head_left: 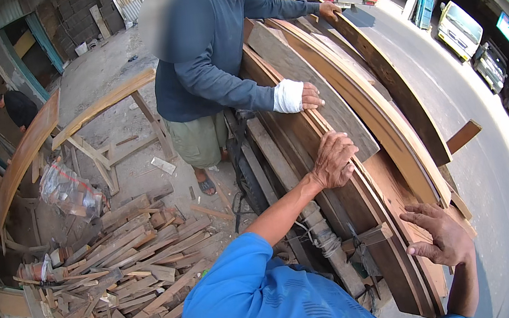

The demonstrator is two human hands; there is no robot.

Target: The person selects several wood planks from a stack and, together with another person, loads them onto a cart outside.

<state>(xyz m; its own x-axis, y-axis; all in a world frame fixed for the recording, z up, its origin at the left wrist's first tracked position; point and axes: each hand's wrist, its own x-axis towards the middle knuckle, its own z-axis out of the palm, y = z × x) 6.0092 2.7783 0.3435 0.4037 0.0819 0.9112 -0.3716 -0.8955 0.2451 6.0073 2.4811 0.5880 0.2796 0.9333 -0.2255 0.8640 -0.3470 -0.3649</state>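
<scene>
My left hand is wrapped over the top edge of a long brown wooden board, one of several standing on edge side by side. Fingers apart, my right hand hovers at the near end of the stack, close to a light brown plank; whether it touches the wood I cannot tell. Across from me a co-worker in a dark blue top rests a white-wrapped hand on the same boards. The co-worker's other hand grips a dark plank on the far side.
A heap of wood offcuts lies on the ground at left. Behind it stand a wooden frame and a clear plastic bag. Another person is at far left. The road with parked vehicles runs along the right.
</scene>
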